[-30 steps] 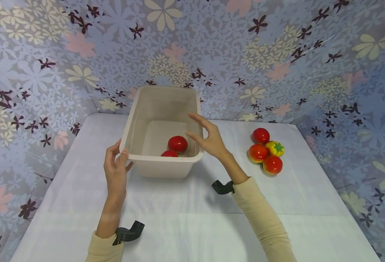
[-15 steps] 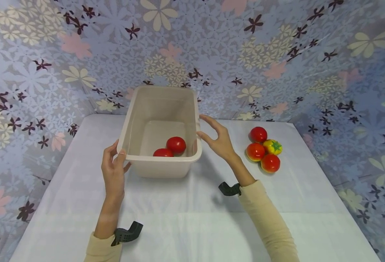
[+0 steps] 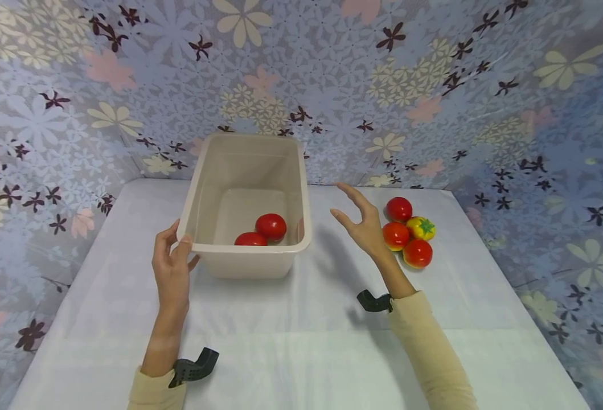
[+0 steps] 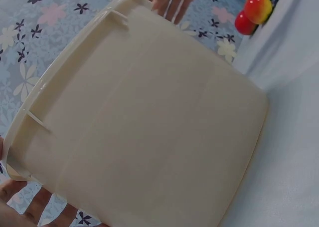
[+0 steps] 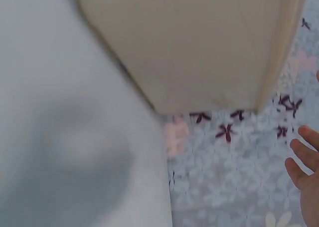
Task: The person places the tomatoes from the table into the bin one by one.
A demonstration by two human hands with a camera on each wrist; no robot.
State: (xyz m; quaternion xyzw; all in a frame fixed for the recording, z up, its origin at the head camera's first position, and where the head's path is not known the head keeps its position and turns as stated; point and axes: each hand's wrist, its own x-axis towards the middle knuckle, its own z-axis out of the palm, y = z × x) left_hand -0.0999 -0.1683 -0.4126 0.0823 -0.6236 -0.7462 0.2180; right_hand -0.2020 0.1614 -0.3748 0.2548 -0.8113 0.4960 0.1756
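Note:
In the head view a beige plastic bin (image 3: 245,265) stands on the white-covered table. My left hand (image 3: 172,270) grips its near left corner, thumb on the rim and fingers around the outside. Two red tomatoes (image 3: 271,226) lie inside near the front wall, which partly hides one. My right hand (image 3: 365,225) hovers between the bin and a group of tomatoes, thumb and fingers spread apart and holding nothing. In the right wrist view the bin (image 5: 194,42) fills the top, with right-hand fingers (image 5: 305,152) at the right edge.
At the right of the table sit three red tomatoes (image 3: 417,253) and a yellow one (image 3: 421,228) showing its green star-shaped top, bunched together. Flowered cloth (image 3: 342,85) hangs behind and at both sides. A black wrist camera (image 3: 374,301) is worn on each arm.
My right hand has moved out of the bin, over its right rim, and on toward the tomatoes at right. The tomato at the bin's front has rolled left. My left hand stays on the corner.

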